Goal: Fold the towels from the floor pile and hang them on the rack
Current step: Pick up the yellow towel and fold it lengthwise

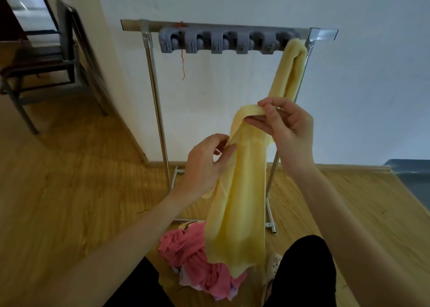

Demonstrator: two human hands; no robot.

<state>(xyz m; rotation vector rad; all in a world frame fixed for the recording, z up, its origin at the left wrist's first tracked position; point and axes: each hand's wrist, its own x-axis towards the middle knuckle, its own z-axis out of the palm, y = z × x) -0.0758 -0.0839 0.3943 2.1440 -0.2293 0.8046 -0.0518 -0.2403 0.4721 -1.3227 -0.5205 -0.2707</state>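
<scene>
step: folding yellow towel before the rack | grip: left hand, right hand both pinching its top edge | next: likely halve it, then hang it left of the hung towel

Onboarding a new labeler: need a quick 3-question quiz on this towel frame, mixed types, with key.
1. True or false: a yellow towel already hangs at the right end of the rack.
2. Multiple choice: what does the left hand grip? A) the pink cloth B) the held yellow towel C) a rack post
3. Fill in: the pile on the floor is mostly ____ in colour.

Key:
1. True; it hangs folded over by the right post.
2. B; the right hand pinches the same towel's upper edge, higher up.
3. Pink; the pink cloth lies between the person's legs, below the held towel.
</scene>
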